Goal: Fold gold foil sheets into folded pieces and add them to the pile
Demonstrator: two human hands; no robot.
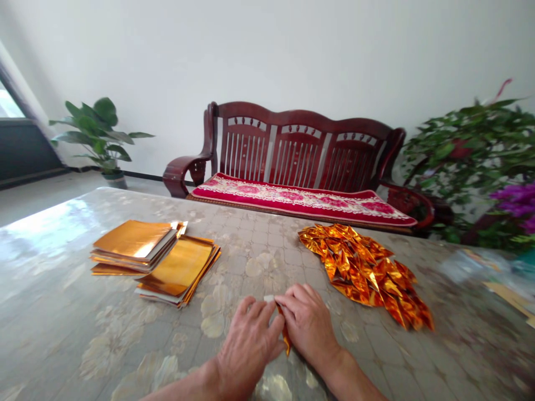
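My left hand (248, 348) and my right hand (307, 323) meet at the middle of the table's near side. Between them they pinch a small folded piece of gold foil paper (285, 334), whose white back shows at the top and whose gold tip hangs below. To the left lie two stacks of gold foil sheets (134, 239) (179, 267), one overlapping the other. A loose heap of folded gold foil pieces (361, 270) lies to the right of my hands, apart from them.
The glass-topped table (62, 312) has a floral pattern beneath it. Beyond its far edge stand a dark red wooden bench (301, 145) with a red cushion (301, 200) and a potted plant (98, 133). A leafy plant (468, 156) and purple flowers (516, 203) stand at right.
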